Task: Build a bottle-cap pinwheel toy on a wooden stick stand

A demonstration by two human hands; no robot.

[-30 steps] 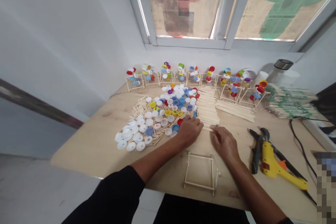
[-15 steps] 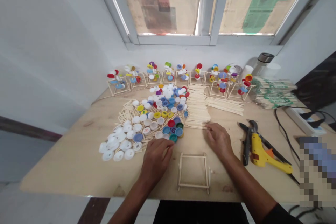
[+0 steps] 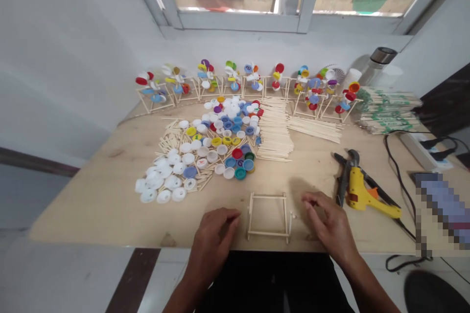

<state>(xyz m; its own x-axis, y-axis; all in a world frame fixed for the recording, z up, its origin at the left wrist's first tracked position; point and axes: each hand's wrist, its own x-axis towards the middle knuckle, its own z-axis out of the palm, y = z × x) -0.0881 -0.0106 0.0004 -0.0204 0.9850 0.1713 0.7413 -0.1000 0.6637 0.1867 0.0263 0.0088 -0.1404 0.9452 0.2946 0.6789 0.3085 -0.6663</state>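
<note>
Head view: the left hand (image 3: 215, 237) rests low at the near edge, thumb and forefinger slightly apart, with nothing visible between them. The right hand (image 3: 332, 225) has its fingers curled and thumb tip close to forefinger (whether it pinches something tiny, I cannot tell). Between the hands, touched by neither, the square stick frame (image 3: 268, 233) lies on the wooden tabletop (image 3: 91, 205), a short loose-looking stick piece (image 3: 291, 225) by its right side.

Just beyond the left hand spread bottle caps (image 3: 172, 182), with cut sticks scattered among them; beyond the gap between the hands lies a layer of long bamboo sticks (image 3: 274, 137). Past the right hand's outer side sits a yellow glue gun (image 3: 356, 188). Farthest from both hands stands a row of cap-wheel frames (image 3: 234, 86). Those look finished; the near frame appears only begun, its outline joined, with uprights and cap wheel seemingly left to add.
</note>
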